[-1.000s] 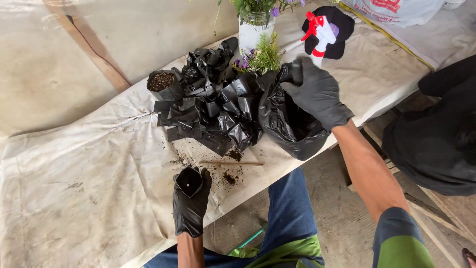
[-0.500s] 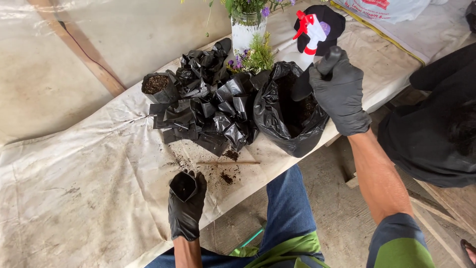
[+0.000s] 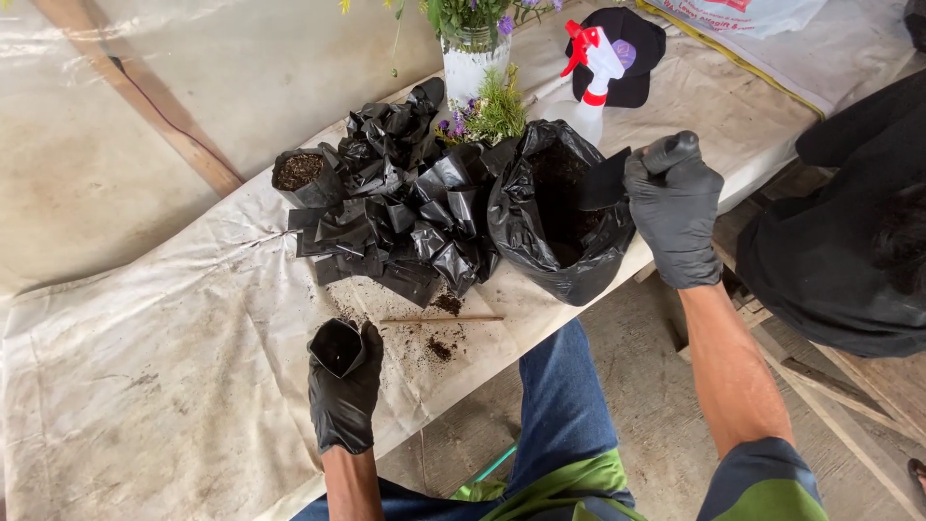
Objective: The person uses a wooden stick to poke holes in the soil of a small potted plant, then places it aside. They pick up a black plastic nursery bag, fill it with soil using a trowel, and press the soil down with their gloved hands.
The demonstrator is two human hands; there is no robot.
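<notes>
Left hand (image 3: pixel 343 400) fingers wrap small black pot (image 3: pixel 337 345).

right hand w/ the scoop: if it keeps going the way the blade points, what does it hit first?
Most likely the soil inside the large black bag. The right hand holds a dark scoop whose blade points left and down, already past the bag's open rim. Depth to the soil is unclear from this view.

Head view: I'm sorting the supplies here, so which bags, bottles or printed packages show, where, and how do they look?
Large black soil bag: table edge, open, crumpled.
Small black grow bag: in left hand, open.
Spray bottle: behind large bag, clear, red-white trigger.
Printed white sack: top right, red lettering.
Right hand: holds a dark tool.
</notes>
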